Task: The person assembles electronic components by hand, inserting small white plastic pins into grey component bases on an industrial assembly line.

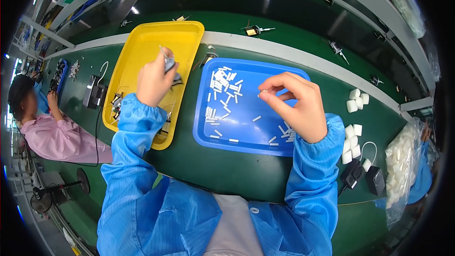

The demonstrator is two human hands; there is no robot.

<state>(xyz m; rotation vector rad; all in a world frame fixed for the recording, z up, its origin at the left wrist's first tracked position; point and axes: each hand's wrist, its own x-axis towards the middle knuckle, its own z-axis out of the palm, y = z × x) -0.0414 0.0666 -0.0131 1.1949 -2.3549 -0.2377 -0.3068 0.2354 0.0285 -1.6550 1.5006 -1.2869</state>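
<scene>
My left hand [154,79] is raised over the yellow tray [142,33], its fingers closed around a small blurred grey-blue part [169,62] with a thin pale tip. Several small dark parts with thin wires [117,106] lie in that tray. To the right, my right hand [299,106] hovers over the blue tray [241,144]. Thumb and forefinger pinch a tiny white piece [262,93], mostly hidden by the fingertips. Many short white strips [219,83] are scattered in the blue tray, thickest at its far left, with another group near its right side under my wrist.
White blocks [351,142] stand in groups right of the blue tray, beside black adapters [375,180] and a clear bag of white pieces [403,161]. Beyond a pale rail, dark parts with pointed tips [253,30] lie on a green surface. A co-worker in pink [61,137] sits left.
</scene>
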